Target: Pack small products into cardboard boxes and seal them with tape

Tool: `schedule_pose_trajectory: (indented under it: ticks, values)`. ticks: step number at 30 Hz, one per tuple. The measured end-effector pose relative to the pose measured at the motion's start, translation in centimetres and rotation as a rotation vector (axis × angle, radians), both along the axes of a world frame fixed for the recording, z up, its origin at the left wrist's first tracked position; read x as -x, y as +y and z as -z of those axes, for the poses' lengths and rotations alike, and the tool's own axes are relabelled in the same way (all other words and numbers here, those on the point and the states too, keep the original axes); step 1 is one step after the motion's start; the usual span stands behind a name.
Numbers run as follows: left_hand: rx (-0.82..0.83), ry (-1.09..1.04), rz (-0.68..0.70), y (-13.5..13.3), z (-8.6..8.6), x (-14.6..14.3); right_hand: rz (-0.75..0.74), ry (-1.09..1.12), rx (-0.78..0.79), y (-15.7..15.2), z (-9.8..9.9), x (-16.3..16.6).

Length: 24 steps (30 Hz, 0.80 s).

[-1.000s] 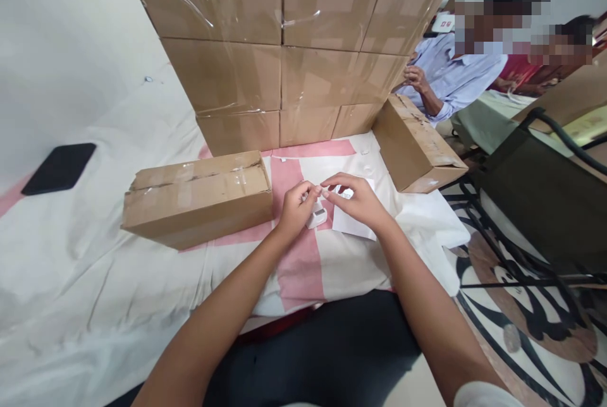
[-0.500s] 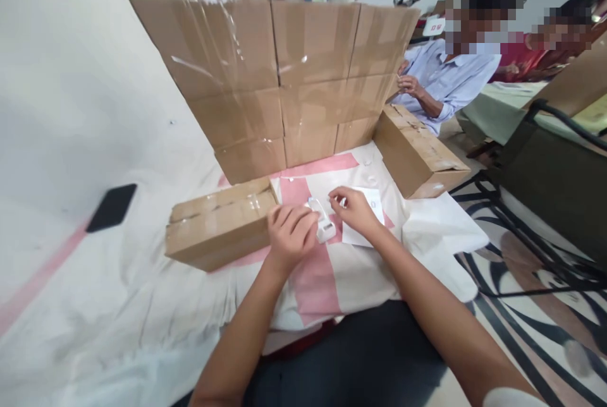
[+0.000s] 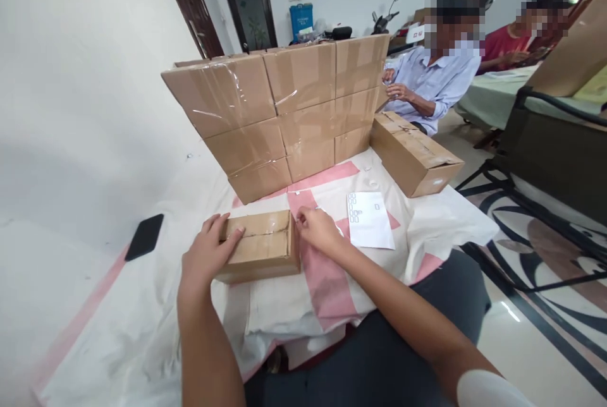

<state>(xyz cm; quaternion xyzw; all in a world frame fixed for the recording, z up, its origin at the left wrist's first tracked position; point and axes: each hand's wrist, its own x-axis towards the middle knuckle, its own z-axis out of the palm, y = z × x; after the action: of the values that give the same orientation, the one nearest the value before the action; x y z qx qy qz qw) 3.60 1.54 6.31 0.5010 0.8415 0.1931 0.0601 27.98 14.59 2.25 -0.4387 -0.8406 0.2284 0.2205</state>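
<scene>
My left hand [image 3: 208, 252] rests on the left end of a taped cardboard box [image 3: 265, 246], its thumb lying across the top and its fingers spread toward the far edge. At the right end of that box is my right hand [image 3: 320, 229], thumb and fingertips pinched together close to the cardboard. Whatever sits in that pinch is too small to make out. The white device is almost wholly hidden behind my right hand. Right of it lies a white paper sheet [image 3: 372, 224] printed with small boxes.
A wall of stacked cartons [image 3: 303, 113] stands at the back of the cloth-covered table [image 3: 265, 306]. Another carton [image 3: 415, 154] is at the right, a black phone [image 3: 145, 237] at the left. Beyond the cartons sits a person in a light shirt [image 3: 436, 78]; a dark chair [image 3: 559, 160] stands nearby.
My left hand has moved left from beside the white device onto the box. My right hand has shifted left and down to the box's right end. The camera view has shifted too.
</scene>
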Motion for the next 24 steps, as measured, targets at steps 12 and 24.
schedule_pose_trajectory:
  ticks: [12, 24]
  values:
    - [-0.013, 0.021, -0.026, 0.2, 0.4, 0.1, -0.302, 0.066, 0.285, -2.9, -0.4, -2.2]
    - [-0.123, 0.02, 0.064, 0.0, 0.9, 0.9, -0.483, 0.396, 0.288, -3.2, 3.4, -0.7]
